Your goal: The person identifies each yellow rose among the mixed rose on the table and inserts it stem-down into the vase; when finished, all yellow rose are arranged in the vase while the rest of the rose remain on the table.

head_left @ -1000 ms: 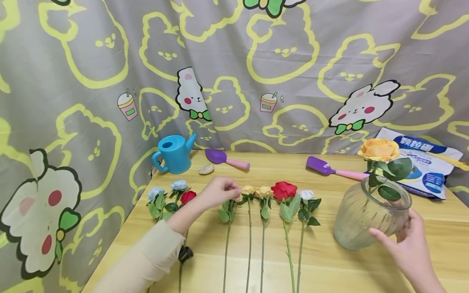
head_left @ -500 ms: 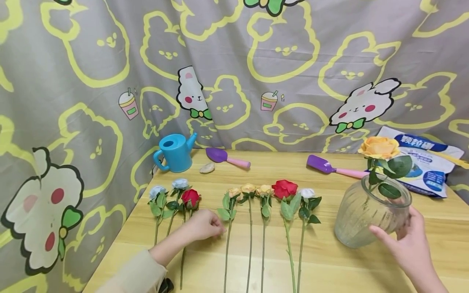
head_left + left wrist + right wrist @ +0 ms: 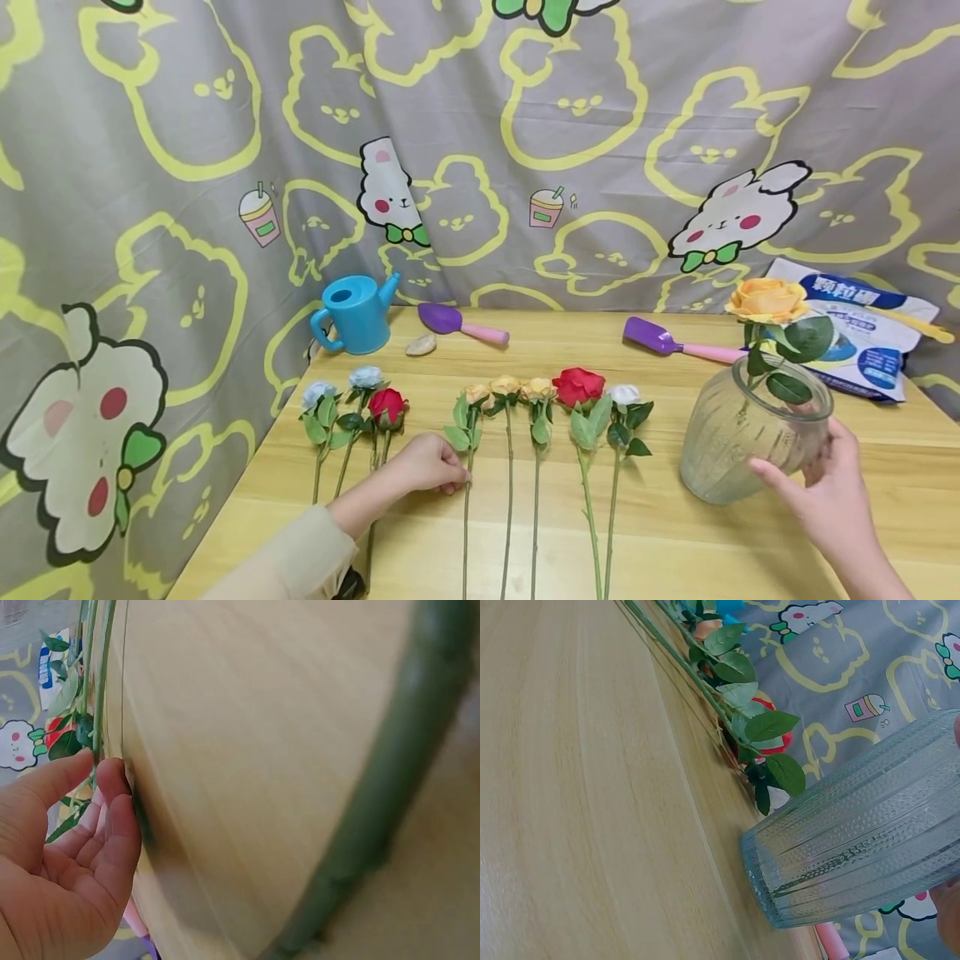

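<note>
My left hand [image 3: 431,465] is at the stem of the leftmost yellow rose [image 3: 477,393] of the middle row. In the left wrist view its thumb and forefinger [image 3: 111,778] pinch a thin green stem [image 3: 105,682], low over the table. My right hand [image 3: 832,492] grips the ribbed clear glass vase [image 3: 738,450] from the right side, thumb in front; the vase leans to the right. An orange-yellow rose [image 3: 767,300] with dark leaves stands in it, its stem showing through the glass [image 3: 855,847].
Beside the yellow roses lie a red rose [image 3: 579,387] and a white rose [image 3: 624,394]. Blue roses [image 3: 365,377] and another red rose [image 3: 387,406] lie left. Behind are a blue watering can [image 3: 356,317], a stone [image 3: 421,345], purple trowels [image 3: 441,318] and a printed bag [image 3: 862,333].
My left hand has come down from the yellow rose heads, swung left, then moved slightly right to the stem. The right hand keeps holding the vase in place.
</note>
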The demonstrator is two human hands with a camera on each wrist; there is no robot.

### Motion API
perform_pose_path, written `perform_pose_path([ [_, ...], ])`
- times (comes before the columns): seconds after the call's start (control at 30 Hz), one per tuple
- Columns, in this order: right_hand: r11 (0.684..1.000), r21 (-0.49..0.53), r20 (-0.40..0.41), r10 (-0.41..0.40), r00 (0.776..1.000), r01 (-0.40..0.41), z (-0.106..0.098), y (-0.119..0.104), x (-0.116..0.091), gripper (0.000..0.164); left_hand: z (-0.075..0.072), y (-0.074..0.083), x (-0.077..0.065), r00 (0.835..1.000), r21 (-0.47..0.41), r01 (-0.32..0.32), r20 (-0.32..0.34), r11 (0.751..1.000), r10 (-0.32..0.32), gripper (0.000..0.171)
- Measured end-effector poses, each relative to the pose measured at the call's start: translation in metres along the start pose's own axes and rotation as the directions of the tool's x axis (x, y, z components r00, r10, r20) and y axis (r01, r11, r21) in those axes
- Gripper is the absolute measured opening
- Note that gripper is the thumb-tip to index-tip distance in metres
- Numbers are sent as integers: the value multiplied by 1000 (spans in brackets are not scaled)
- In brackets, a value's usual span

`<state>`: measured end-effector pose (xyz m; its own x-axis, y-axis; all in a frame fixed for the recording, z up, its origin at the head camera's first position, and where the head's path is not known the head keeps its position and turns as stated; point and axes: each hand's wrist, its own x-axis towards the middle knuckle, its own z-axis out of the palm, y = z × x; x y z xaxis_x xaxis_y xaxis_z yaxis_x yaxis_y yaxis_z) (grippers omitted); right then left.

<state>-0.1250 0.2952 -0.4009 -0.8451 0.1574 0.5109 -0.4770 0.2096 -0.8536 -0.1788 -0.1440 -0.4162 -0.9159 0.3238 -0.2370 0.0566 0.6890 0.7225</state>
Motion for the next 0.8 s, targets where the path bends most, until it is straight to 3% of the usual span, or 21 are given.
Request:
perform_pose_path([
  [0.3,1000,28,1,-8,1000,8,5,-8,0,84,5,-1,2,999,-98,50,-10,994,-51,20],
  [0.5,996,87,-2,-29,1000,29,5,-8,1,83,8,-2,7,996,-204,87,5,975,-88,13],
  [0.67,993,109,8,-38,999,37,5,-9,2,81,3,1,12,998,-286,65,5,956,-66,11],
  [0.8,992,123,-1,-27,1000,27,5,-8,2,81,-9,15,14,999,-331,29,-11,943,-35,12],
])
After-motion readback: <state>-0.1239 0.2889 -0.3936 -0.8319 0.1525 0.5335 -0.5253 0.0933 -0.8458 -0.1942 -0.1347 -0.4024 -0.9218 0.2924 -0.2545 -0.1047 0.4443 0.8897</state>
